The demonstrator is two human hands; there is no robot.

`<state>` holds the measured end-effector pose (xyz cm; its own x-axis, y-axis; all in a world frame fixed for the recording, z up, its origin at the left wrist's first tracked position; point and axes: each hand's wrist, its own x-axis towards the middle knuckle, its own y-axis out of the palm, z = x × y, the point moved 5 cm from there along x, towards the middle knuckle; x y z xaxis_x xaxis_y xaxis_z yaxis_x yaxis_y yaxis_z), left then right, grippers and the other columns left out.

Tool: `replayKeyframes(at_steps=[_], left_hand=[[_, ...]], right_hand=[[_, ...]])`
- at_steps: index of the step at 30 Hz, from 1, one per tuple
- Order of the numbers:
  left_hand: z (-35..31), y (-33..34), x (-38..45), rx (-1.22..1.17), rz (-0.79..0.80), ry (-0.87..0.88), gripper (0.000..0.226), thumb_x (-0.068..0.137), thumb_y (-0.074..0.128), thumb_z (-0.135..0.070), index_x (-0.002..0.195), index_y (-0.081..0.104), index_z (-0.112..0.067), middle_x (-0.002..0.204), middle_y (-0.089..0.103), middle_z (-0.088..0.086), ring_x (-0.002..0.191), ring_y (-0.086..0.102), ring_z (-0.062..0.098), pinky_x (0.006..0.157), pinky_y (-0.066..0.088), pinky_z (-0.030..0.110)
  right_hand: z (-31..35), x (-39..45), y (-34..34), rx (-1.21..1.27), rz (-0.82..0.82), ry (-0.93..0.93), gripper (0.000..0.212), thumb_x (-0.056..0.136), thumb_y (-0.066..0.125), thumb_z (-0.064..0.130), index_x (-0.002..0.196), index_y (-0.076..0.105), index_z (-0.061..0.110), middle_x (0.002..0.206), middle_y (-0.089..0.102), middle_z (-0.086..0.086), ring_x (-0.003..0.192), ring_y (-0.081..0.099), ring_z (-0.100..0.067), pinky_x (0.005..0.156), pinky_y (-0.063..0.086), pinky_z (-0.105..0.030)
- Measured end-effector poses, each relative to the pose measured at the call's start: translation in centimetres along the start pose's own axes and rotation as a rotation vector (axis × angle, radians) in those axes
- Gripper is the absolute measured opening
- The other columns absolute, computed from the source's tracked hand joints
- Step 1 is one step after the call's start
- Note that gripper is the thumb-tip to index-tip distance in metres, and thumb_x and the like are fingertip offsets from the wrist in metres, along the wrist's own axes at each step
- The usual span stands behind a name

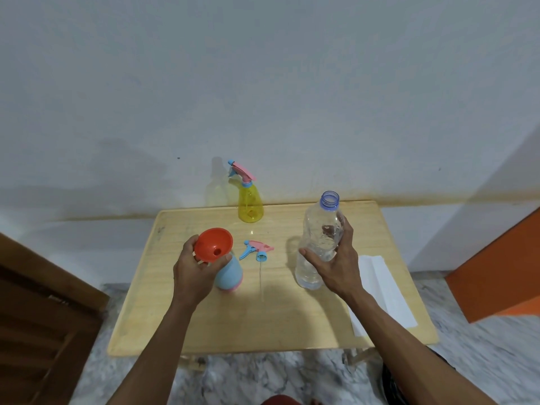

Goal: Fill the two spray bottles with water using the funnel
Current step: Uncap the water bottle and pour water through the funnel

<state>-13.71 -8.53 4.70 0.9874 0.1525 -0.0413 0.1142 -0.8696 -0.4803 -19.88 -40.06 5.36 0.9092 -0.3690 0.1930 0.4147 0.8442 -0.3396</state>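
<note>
Right hand (336,258) fingers wrap the thin, crushable water bottle (320,244) mid-body, left hand (194,268) steadying the funnel (213,244) at nine o'clock

Two spray bottles are sitting on the table: one yellow bottle (250,204) and one blue bottle (229,274). One red funnel (214,244), one loose sprayer top (256,250), one clear water bottle (320,244) and one white paper (384,290) are showing too.

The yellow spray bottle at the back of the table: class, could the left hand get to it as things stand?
Probably not yet: the way looks open, but the left hand holds the funnel on the blue bottle; the yellow spray bottle stands beyond.
</note>
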Motion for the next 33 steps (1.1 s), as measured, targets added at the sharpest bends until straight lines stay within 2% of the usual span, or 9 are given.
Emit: replayKeyframes(at_steps=[5,12,14,16,18,22,28,30,33], left_hand=[[0.4,0.0,0.1,-0.015,-0.021,-0.007,0.09,0.068,0.089,-0.04,0.143,0.044,-0.018,0.138,0.05,0.006,0.117,0.057,0.025,0.088,0.052,0.035],[-1.3,-1.2,-0.4,-0.195,-0.078,-0.037,0.087,0.068,0.091,-0.031,0.141,0.046,-0.022,0.13,0.06,0.007,0.116,0.062,0.025,0.096,0.053,0.042],[-2.8,-1.6,-0.5,-0.245,-0.08,-0.023,0.087,0.067,0.092,-0.03,0.141,0.047,-0.023,0.129,0.062,0.004,0.116,0.063,0.021,0.098,0.053,0.043],[-4.7,-1.3,-0.6,-0.289,-0.056,0.001,0.087,0.064,0.092,-0.03,0.139,0.048,-0.023,0.126,0.064,0.0,0.113,0.065,0.015,0.096,0.054,0.038],[-6.3,0.2,-0.9,-0.26,-0.03,0.015,0.084,0.061,0.093,-0.031,0.134,0.052,-0.021,0.119,0.067,-0.003,0.107,0.066,0.011,0.091,0.054,0.032],[-6.1,5.6,-1.2,-0.118,0.055,-0.064,0.086,0.052,0.095,-0.042,0.126,0.058,-0.018,0.107,0.071,-0.001,0.091,0.068,0.012,0.082,0.054,0.026],[-2.5,12.5,-1.7,0.064,0.234,-0.234,0.069,0.07,0.087,-0.039,0.127,0.058,-0.012,0.109,0.062,-0.001,0.093,0.059,0.016,0.062,0.043,0.021],[-1.5,13.8,-1.5,0.119,0.259,-0.271,0.065,0.071,0.086,-0.042,0.123,0.061,-0.012,0.105,0.063,-0.002,0.09,0.059,0.015,0.064,0.047,0.023],[-0.1,15.1,-1.0,0.163,0.29,-0.306,0.057,0.065,0.086,-0.048,0.108,0.063,-0.018,0.1,0.068,-0.001,0.091,0.065,0.018,0.08,0.058,0.036]], right_hand=[[-0.3,0.0,0.0,0.001,0.003,0.005,0.11,0.072,0.092,0.03,0.151,0.017,0.044,0.146,0.047,0.016,0.126,0.055,-0.012,0.088,0.043,-0.01],[-0.4,0.0,-0.1,-0.022,0.011,0.016,0.11,0.072,0.092,0.031,0.154,0.017,0.039,0.15,0.048,0.009,0.129,0.055,-0.014,0.089,0.041,-0.007],[-0.4,0.0,-0.1,-0.028,0.009,0.019,0.11,0.072,0.092,0.032,0.154,0.018,0.039,0.151,0.048,0.009,0.131,0.054,-0.014,0.093,0.044,-0.013],[-0.3,0.0,-0.1,-0.03,0.006,0.027,0.11,0.072,0.091,0.034,0.153,0.017,0.042,0.151,0.048,0.009,0.131,0.055,-0.016,0.097,0.048,-0.026],[-0.3,-0.1,-0.1,-0.026,0.006,0.035,0.109,0.073,0.091,0.035,0.152,0.017,0.045,0.149,0.049,0.011,0.13,0.055,-0.015,0.098,0.048,-0.032],[-0.3,-0.2,-0.1,-0.027,0.008,0.073,0.107,0.074,0.09,0.036,0.151,0.017,0.045,0.145,0.048,0.019,0.126,0.056,-0.012,0.094,0.046,-0.03],[-0.7,0.1,0.1,-0.022,0.014,0.115,0.108,0.07,0.091,0.043,0.149,0.018,0.044,0.143,0.056,0.008,0.123,0.06,-0.014,0.092,0.048,-0.027],[-0.8,0.3,0.1,-0.022,0.011,0.122,0.108,0.068,0.092,0.041,0.15,0.021,0.041,0.142,0.057,0.009,0.121,0.06,-0.014,0.088,0.046,-0.021],[-0.9,0.4,0.1,-0.01,0.012,0.127,0.11,0.067,0.094,0.035,0.151,0.025,0.033,0.141,0.057,0.009,0.12,0.06,-0.013,0.086,0.044,-0.014]])
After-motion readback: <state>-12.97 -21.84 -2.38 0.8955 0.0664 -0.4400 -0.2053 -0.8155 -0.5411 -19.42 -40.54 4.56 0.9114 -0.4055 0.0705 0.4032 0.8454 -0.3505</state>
